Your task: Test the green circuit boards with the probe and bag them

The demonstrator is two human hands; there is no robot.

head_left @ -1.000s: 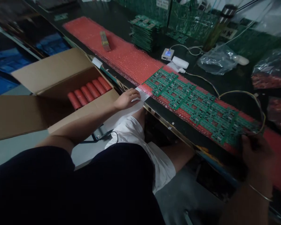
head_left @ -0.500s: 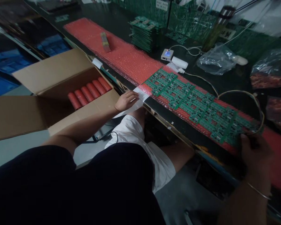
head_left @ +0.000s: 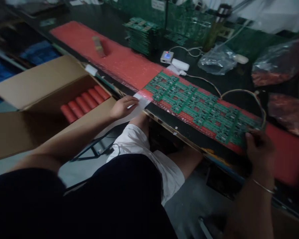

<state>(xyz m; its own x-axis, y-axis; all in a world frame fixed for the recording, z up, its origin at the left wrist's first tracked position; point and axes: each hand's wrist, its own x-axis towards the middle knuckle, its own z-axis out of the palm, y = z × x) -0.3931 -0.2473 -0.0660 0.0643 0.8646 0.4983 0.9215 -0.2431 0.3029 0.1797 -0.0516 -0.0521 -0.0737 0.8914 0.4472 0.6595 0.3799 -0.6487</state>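
A long strip of red bubble wrap (head_left: 119,63) runs along the dark bench, with a row of green circuit boards (head_left: 199,109) laid on its near part. My left hand (head_left: 122,107) is closed on the white sheet (head_left: 136,108) at the left end of the row, by the bench edge. My right hand (head_left: 259,149) pinches the right end of the row, at the last green board, where a yellow wire loop (head_left: 254,94) comes down. Its fingertips are dark and partly hidden.
An open cardboard box (head_left: 40,83) with red rolls (head_left: 83,103) stands at my left. A stack of green boards (head_left: 141,35), a small device with a blue light (head_left: 166,56), a white block (head_left: 180,64) and plastic bags (head_left: 216,61) lie behind the strip.
The view has shifted, so everything sits a little further left. My right hand has risen slightly toward the boards' end. My left hand stays on the white sheet.
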